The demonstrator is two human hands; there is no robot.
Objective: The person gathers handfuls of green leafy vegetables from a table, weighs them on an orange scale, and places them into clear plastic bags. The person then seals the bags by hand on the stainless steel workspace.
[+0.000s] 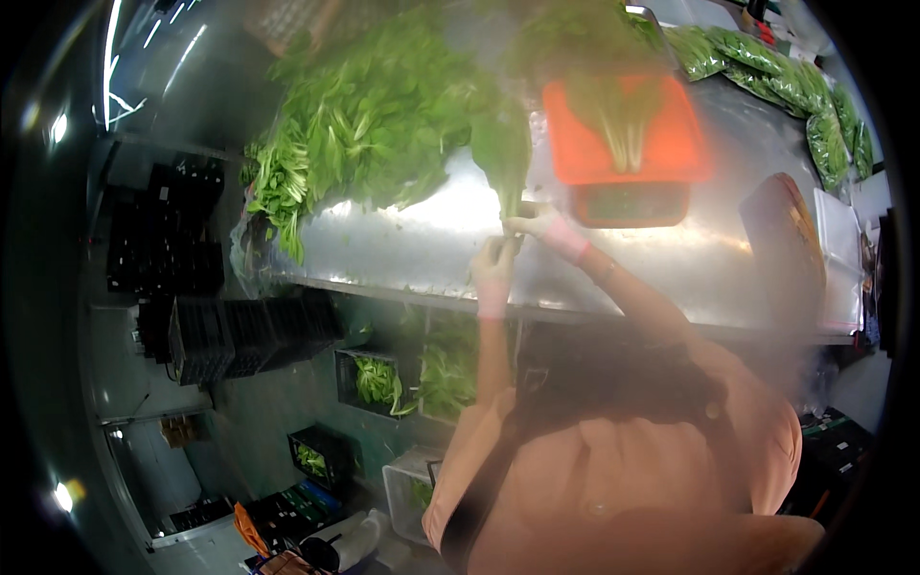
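Note:
Both my hands wear pale gloves with pink cuffs and meet above the metal table [431, 251]. Between them stands a bunch of leafy greens [503, 168], its leaves pointing away from me. My left hand [494, 264] is closed around the low ends of the stems. Just to its right, my right hand [544, 228] pinches the same stems slightly higher. An orange basket [565, 165] sits close beyond my right hand, with leafy greens [628, 134] in it. Haze over the picture blurs the finger detail.
A large heap of loose greens [374, 134] covers the table's far left. Bagged greens [824, 144] line the far right edge. Black crates [254, 335] stand on the floor at left, near a crate of greens [379, 381] and a pale tub [407, 494].

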